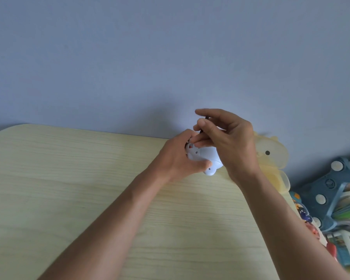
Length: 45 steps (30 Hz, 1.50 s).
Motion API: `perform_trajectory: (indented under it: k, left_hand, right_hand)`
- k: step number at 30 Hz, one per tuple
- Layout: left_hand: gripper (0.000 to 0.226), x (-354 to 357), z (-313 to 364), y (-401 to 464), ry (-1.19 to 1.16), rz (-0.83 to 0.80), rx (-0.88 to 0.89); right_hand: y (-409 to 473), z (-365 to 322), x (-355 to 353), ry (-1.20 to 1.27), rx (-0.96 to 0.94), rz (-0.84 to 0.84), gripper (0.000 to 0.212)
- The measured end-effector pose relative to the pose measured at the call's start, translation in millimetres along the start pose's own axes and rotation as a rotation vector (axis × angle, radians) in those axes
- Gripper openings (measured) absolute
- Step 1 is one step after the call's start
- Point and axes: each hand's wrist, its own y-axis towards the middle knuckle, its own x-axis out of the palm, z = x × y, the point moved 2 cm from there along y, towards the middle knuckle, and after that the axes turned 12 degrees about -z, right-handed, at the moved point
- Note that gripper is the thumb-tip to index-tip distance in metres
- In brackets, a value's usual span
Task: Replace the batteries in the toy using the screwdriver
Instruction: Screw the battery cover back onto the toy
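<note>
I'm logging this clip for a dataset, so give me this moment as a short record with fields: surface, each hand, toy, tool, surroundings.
surface: pale wood-grain table
left hand: grips the pale blue plastic toy above the table
right hand: pinches the thin dark screwdriver, tip hidden by fingers
toy: underside up, small holes and a red spot visible
surroundings: translucent yellow plastic toy, blue plastic rack at right

A pale wood-grain table (73, 178) with a rounded far corner stands against the blue wall. At its three o'clock edge sits a translucent yellowish plastic case (271, 154).
</note>
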Motion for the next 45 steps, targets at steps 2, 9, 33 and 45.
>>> perform_trajectory:
  k: [2,9,33,45]
  left_hand:
    - [0.048,0,-1,0,-0.007,0.007,0.004]
    - [0.04,-2,2,-1,-0.009,0.016,-0.004]
    - [0.043,-2,3,-2,-0.028,0.016,0.004]
    - [0.043,-1,2,-1,-0.041,0.016,-0.005]
  right_hand:
    - [0,1,0,-0.014,0.005,-0.037,0.027]
    - [0,-3,-7,-0.034,0.01,-0.035,0.023]
    - [5,-5,-14,-0.168,-0.002,-0.115,0.023]
    - [7,-9,-16,-0.261,-0.026,-0.084,0.011]
